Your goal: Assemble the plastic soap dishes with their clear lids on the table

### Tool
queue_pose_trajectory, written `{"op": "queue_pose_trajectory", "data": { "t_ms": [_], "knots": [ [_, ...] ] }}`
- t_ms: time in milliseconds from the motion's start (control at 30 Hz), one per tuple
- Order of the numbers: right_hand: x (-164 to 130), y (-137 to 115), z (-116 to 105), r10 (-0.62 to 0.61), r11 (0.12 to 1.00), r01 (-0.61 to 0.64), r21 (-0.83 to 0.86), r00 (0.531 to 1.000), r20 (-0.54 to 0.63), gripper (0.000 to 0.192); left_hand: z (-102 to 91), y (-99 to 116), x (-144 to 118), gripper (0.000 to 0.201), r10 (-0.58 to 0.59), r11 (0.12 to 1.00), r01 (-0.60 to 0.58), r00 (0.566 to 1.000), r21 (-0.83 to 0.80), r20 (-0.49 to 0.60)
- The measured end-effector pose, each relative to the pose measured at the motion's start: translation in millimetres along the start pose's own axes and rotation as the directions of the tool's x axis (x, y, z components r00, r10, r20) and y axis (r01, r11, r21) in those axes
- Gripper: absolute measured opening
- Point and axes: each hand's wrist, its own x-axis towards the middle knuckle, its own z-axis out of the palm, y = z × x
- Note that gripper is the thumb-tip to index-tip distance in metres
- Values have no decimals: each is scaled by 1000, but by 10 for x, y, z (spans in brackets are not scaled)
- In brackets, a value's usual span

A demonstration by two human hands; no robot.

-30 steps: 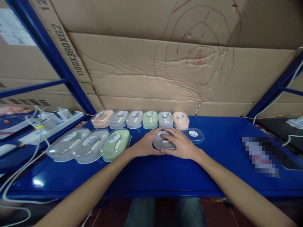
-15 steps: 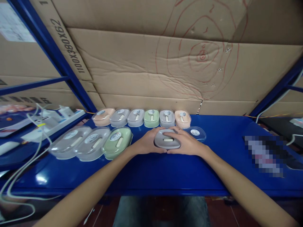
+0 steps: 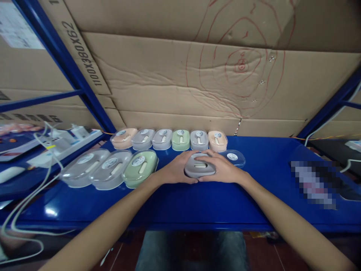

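1. Cupped the grey soap box (image 3: 199, 165) on the blue table (image 3: 180, 205), left hand (image 3: 175, 171) and right hand (image 3: 222, 168) closed against its ends, likely steadying it.
2. Lay just beside a clear lid (image 3: 234, 158), before a neat back row of boxes (image 3: 169, 138), seemingly sorted.

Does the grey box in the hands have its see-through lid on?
No. The grey box between the left hand and right hand looks uncovered; a clear lid lies on the blue table beside it.
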Motion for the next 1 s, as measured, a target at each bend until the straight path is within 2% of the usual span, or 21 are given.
{"op": "queue_pose_trajectory", "data": {
  "t_ms": [133, 400, 500, 700, 900, 1000],
  "knots": [
    [0, -3, 5, -2, 1000, 2, 13, 1000, -18, 75, 3, -3, 2, 103, 40, 999, -40, 999, 31, -21],
    [-3, 43, 55, -47, 998, 46, -36, 999, -13, 74, 8, -32, -11, 113, 3, 999, -2, 1000, 35, -26],
    [-6, 58, 38, -67, 997, 68, -31, 998, 5, 72, 9, -27, -14, 111, -2, 999, 2, 1000, 36, -13],
    [-14, -22, -60, -68, 991, 79, -106, 992, 106, 65, 11, -28, -17, 125, -51, 997, 50, 999, 59, 9],
    [-23, -66, -110, -54, 988, 77, -132, 983, 173, 72, 2, -2, -11, 102, 40, 995, -44, 998, 88, 38],
    [-23, -50, -104, -59, 990, 80, -114, 982, 180, 72, -3, 16, -16, 96, 36, 994, -42, 998, 102, 59]
  ]
}}
